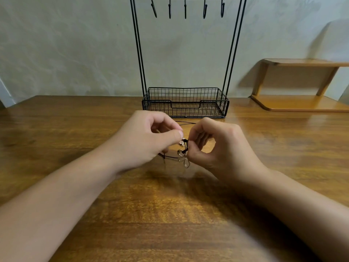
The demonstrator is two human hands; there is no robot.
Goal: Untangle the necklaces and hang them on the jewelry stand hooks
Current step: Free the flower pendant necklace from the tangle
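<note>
Both hands pinch the tangled necklaces [182, 152] between them above the surface [75, 129]: left hand [147, 140] and right hand [213, 148] fingertips nearly touching. The stand [186, 103] sits just beyond.

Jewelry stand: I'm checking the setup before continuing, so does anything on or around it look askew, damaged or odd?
Nothing looks damaged. The jewelry stand sits upright, and its five hooks hang bare. The necklaces remain tangled between both hands.

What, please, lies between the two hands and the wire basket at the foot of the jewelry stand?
In the head view, a thin dark cord lies on the bare wooden table between the hands and the wire basket; nothing else lies there.
</note>
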